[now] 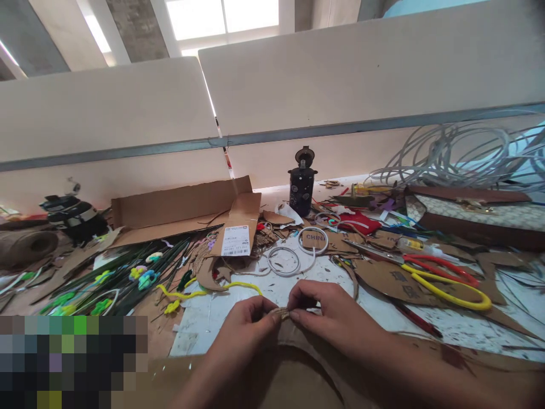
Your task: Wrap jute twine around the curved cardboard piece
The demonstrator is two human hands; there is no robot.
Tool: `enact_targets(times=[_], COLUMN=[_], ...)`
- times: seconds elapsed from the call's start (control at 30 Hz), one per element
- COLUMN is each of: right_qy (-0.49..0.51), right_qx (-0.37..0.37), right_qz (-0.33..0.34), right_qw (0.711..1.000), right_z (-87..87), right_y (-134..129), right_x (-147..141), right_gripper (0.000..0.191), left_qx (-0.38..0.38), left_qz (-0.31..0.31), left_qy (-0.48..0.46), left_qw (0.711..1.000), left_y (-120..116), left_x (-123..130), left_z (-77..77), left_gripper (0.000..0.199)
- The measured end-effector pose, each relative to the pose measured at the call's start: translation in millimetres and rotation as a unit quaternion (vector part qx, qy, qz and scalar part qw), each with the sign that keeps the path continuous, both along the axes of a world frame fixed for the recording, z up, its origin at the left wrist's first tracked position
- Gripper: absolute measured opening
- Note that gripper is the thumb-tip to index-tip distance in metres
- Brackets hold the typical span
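My left hand and my right hand meet at the front centre. Their thumbs and fingers pinch a small ridged brown cardboard piece from both sides. Its lower part runs down between my wrists and I cannot make out where it ends. Just beyond my fingers lie two pale rings, one grey and one white. A yellow fuzzy stem rests to the left of them. Scissors with red and yellow handles lie on cardboard scraps to the right.
An opened cardboard box stands at the back left, near flower shapes. A dark bottle with its lid up stands at the back. Farther right are a handbag and coiled tubing. A white partition closes off the back.
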State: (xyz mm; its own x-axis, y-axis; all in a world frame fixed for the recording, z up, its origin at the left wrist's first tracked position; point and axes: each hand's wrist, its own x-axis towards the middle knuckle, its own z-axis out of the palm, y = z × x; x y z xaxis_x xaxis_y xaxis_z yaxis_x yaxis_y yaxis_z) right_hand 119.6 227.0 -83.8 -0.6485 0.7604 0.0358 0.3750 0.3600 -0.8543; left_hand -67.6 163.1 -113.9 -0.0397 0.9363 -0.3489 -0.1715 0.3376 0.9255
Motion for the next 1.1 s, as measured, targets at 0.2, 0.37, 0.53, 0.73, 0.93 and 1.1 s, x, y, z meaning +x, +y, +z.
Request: enact_targets(times=[0.2, 0.37, 0.53, 0.73, 0.93, 1.1], right_qy=[-0.040, -0.032, -0.021, -0.009, 0.009, 0.007], right_qx=[0.116, 0.123, 0.074, 0.017, 0.002, 0.030], right_qz=[-0.005, -0.006, -0.016, -0.019, 0.000, -0.017], right_qw=[0.992, 0.992, 0.997, 1.000, 1.000, 0.999], right_z=[-2.9, -1.3, -1.4, -1.1, 1.6, 3.3], right_y=[-5, -6, -2, -3, -2, 3], right_x=[2, 1, 1, -1, 0, 3], right_gripper=[0.009, 0.011, 0.011, 0.013, 0.015, 0.016], left_qx=[0.018, 0.022, 0.027, 0.023, 0.025, 0.032], left_qz=[-0.002, 0.011, 0.010, -0.022, -0.023, 0.010], left_qy=[0.026, 0.005, -0.012, 0.069, 0.048, 0.067], left_qw=[0.999, 1.000, 1.000, 0.997, 0.998, 0.997], left_y=[3, 3, 2, 1, 1, 5], left_x=[-2, 0, 2, 4, 0, -3], left_z=[2.4, -2.4, -6.2, 5.7, 2.2, 8.3], left_gripper=[0.038, 0.041, 0.041, 0.038, 0.032, 0.032])
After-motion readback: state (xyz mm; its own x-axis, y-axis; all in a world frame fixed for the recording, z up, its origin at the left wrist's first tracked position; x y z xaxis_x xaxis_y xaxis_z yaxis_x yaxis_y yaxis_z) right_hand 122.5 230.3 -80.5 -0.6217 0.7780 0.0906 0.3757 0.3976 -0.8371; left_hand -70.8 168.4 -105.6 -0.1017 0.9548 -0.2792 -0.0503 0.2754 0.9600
